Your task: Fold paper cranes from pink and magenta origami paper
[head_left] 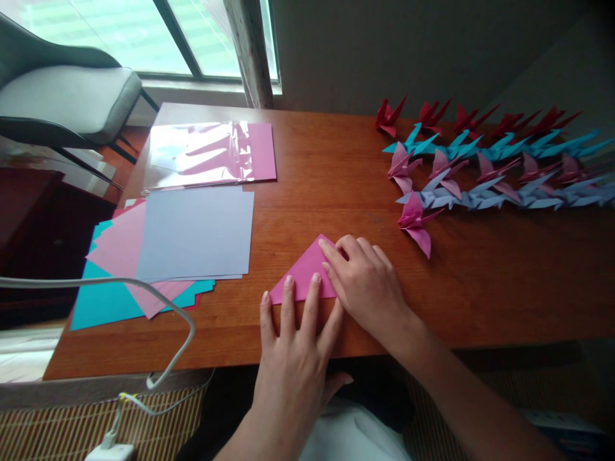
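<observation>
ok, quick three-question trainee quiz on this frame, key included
1. True or false: the left hand and the right hand both press on the pink folded paper.
2. The top sheet of the loose stack is: A red, B lavender, C green.
3. Fill in: the paper cranes lie in rows on the person's ____ side.
Key: 1 true; 2 B; 3 right.

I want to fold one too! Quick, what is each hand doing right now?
Left hand: open, flat, fingertips pressing the pink paper triangle.
Right hand: open, fingers pressing the same triangle, gripping nothing.
</observation>
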Demonstrator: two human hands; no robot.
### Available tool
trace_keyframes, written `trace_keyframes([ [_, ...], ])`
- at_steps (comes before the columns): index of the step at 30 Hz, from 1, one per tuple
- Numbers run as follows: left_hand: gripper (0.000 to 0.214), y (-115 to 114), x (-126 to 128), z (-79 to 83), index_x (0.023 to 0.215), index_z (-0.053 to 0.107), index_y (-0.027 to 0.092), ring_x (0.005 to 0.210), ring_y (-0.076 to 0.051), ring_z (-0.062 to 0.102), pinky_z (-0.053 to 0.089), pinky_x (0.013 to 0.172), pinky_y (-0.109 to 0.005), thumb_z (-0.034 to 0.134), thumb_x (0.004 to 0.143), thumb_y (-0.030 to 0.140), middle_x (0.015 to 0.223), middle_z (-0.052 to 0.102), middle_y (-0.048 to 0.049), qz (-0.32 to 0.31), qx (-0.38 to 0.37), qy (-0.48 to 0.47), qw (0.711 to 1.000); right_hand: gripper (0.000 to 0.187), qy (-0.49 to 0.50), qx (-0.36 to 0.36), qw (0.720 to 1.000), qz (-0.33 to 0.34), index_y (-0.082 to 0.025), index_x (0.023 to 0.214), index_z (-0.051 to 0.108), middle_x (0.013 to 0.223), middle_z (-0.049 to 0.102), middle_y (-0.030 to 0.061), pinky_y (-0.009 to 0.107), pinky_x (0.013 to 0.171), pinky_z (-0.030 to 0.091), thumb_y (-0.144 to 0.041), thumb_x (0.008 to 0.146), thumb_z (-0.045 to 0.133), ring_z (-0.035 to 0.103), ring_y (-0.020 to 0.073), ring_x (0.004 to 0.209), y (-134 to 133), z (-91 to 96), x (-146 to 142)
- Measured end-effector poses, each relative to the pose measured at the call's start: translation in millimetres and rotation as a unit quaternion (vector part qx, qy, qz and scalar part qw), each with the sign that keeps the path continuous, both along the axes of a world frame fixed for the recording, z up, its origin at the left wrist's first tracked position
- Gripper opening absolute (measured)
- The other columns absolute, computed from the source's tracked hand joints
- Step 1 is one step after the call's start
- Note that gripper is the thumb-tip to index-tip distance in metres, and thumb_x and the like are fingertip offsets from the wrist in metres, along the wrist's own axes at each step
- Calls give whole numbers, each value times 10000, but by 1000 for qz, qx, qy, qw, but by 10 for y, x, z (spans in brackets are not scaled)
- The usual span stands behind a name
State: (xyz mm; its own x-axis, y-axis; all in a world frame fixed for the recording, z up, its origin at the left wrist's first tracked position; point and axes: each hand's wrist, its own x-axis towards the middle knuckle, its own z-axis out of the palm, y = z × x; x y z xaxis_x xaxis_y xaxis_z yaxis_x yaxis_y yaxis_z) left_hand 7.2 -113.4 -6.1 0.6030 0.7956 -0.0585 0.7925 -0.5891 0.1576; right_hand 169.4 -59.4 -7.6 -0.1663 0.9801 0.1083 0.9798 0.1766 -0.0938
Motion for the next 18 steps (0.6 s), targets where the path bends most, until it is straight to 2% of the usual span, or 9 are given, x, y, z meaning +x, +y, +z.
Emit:
trace_keyframes([
  [6, 1127, 21, 15, 40, 1527, 440, 329, 1468, -548, 262, 212, 1125, -782, 823, 552, 745, 1640, 325, -166, -3, -9, 5, 1000, 370, 29, -16, 999, 8, -188, 1364, 591, 1069, 646, 93, 388, 820, 385, -277, 1017, 496, 538, 247, 953, -27, 31, 40],
  [11, 1086, 0, 2, 5, 1554, 393, 307, 1494, -529, 208, 165, 1146, -772, 785, 634, 731, 1660, 281, -148, -5, -12, 8, 1000, 347, 51, -10, 999, 14, -191, 1314, 624, 1126, 639, 99, 403, 864, 387, -292, 993, 538, 537, 261, 1008, -147, 23, 109],
  [15, 1080, -15, -12, -28, 1583, 329, 172, 1521, -494, 145, 95, 1188, -733, 670, 742, 756, 1673, 225, -152, -5, -3, 6, 1000, 333, 57, 6, 998, 9, -188, 1286, 642, 1121, 645, 103, 406, 868, 392, -276, 976, 558, 534, 262, 1012, -231, 6, 153],
  [18, 1047, -14, -19, -33, 1571, 339, 103, 1521, -487, 149, 81, 1198, -719, 624, 790, 739, 1670, 222, -158, -6, 9, 5, 1000, 348, 50, 13, 999, 2, -175, 1284, 643, 1143, 647, 117, 430, 900, 394, -286, 963, 570, 532, 275, 1035, -273, 8, 127],
])
